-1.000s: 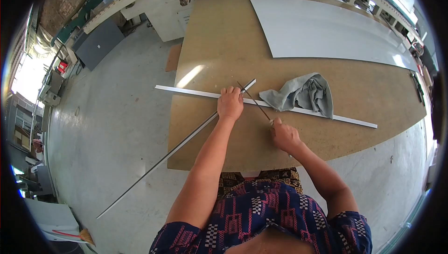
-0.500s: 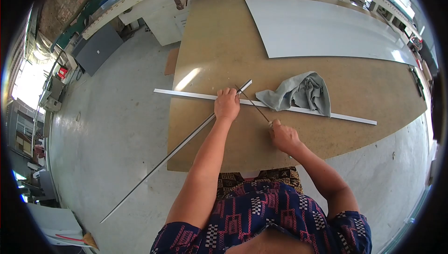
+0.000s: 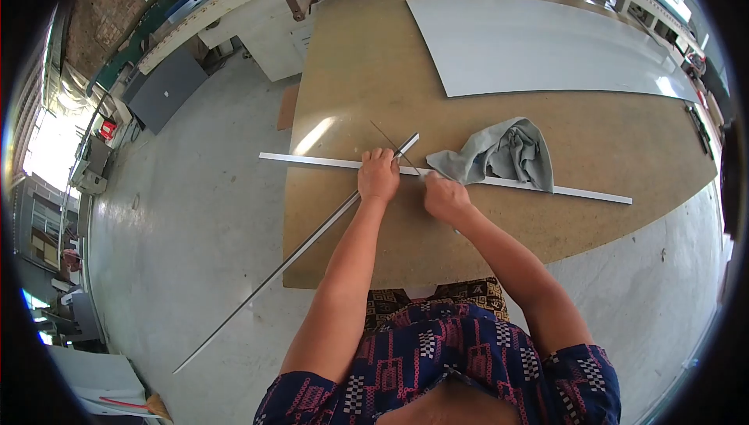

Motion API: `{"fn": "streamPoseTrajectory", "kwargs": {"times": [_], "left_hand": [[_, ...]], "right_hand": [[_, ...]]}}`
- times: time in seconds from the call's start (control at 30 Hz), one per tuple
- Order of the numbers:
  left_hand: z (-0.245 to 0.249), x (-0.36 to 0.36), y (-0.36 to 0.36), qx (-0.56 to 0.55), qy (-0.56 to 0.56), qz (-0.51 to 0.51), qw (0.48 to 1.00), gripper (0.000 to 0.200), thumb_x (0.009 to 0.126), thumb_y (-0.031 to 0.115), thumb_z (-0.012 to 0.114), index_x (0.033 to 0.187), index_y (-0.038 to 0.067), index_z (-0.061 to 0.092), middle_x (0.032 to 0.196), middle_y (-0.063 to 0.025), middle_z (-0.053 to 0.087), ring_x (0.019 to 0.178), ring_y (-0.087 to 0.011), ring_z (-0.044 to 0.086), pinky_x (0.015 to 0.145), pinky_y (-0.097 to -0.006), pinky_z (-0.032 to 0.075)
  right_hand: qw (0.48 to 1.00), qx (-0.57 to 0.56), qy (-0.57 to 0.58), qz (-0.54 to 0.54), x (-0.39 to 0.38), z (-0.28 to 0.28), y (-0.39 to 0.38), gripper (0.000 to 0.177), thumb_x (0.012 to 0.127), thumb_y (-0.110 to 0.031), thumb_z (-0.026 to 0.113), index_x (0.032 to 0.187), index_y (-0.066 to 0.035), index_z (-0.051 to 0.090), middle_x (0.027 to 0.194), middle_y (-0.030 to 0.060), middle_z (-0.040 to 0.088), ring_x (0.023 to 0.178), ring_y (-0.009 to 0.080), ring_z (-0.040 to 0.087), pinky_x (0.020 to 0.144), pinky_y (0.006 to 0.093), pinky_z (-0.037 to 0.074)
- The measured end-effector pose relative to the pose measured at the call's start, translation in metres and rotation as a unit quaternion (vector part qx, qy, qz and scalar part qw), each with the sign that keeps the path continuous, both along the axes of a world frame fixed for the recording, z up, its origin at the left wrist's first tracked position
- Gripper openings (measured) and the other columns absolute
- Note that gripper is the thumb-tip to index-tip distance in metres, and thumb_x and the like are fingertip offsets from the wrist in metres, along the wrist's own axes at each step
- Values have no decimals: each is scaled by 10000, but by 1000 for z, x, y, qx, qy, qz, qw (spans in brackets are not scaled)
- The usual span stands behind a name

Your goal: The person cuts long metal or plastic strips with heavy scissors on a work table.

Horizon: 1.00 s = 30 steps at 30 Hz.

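— Well, starting at the left: long thin metal bar [image 3: 257, 292], overhanging the edge of the table [image 3: 351, 253] toward 7 o'clock, upper end toward 1 o'clock, lying across the white strip [image 3: 312, 161].
— And the left hand [image 3: 378, 177]?
— Closed down over the crossing, fingers curled, pinning bar and strip to the table.
— Right hand [image 3: 445, 197]?
— Just beside it at 4 o'clock, wrapped around the near end of a slim dark tool [image 3: 388, 139]. Shaft pointing off to 11 o'clock, passing the left fingers, close to the bar's upper end.
— Which step, then?
— Probably working the bar's end with that tool, mid-stroke. Hard to tell whether file or blade.
— Next move?
— Calls for firm downward pressure from the left, and a stroke kept clear of the knuckles.
— Anything further right?
— Grey cloth [image 3: 503, 152] bunched on the strip, at 2 o'clock from the right hand. White sheet [image 3: 546, 42] well beyond, at 12 o'clock.
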<state>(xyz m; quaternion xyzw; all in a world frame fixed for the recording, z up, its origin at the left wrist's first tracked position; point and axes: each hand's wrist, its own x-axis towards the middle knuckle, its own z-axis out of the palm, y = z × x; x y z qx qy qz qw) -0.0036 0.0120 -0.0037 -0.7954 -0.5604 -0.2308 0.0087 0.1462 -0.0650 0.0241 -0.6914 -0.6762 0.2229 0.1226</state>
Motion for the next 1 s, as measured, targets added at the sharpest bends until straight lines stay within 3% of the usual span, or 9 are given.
{"fn": "streamPoseTrajectory", "kwargs": {"times": [0.2, 0.47, 0.57, 0.67, 0.77, 1.0], "left_hand": [[0, 0, -3, -6, -11, 7, 1000, 116, 813, 192, 572, 843, 87, 534, 901, -77, 545, 899, -290, 512, 732, -404, 480], [3, 0, -2, 1, 1, 5, 1000, 128, 821, 218, 573, 864, 102, 541, 909, -67, 543, 905, -282, 512, 724, -397, 488], [3, 0, -2, -6, -6, 9, 1000, 131, 823, 220, 573, 870, 102, 544, 917, -67, 546, 912, -282, 513, 727, -393, 490], [2, 0, -3, -10, -4, 7, 1000, 129, 826, 218, 571, 871, 99, 548, 925, -68, 549, 916, -282, 514, 736, -391, 489], [3, 1, -2, -21, -31, 7, 999, 121, 798, 181, 584, 841, 84, 524, 903, -77, 543, 904, -298, 512, 747, -429, 475], [6, -1, -2, -15, -9, 5, 1000, 133, 830, 218, 569, 863, 91, 552, 920, -71, 551, 917, -282, 512, 739, -397, 481]], "right_hand": [[997, -71, -34, 11, 25, 18, -51, 219, 817, -135, 461, 981, 12, 468, 864, 244, 636, 857, 395, 622, 764, 470, 481], [1000, -15, -15, -11, -12, 1, 20, 212, 809, -116, 458, 975, 15, 478, 902, 236, 637, 857, 385, 627, 774, 462, 487], [1000, -8, -20, 15, 8, 0, -7, 218, 808, -117, 458, 977, 19, 477, 890, 235, 638, 856, 380, 629, 766, 464, 488], [995, -88, -48, 15, 25, 24, -50, 220, 811, -124, 455, 971, 25, 474, 877, 235, 638, 850, 378, 630, 755, 471, 486], [995, -89, -35, 13, 30, 24, -50, 221, 811, -126, 456, 963, 32, 474, 868, 237, 637, 857, 377, 629, 761, 471, 482], [1000, -8, -4, -1, -9, 6, 16, 209, 803, -117, 458, 959, 20, 484, 872, 237, 635, 874, 386, 620, 776, 458, 480]]}}
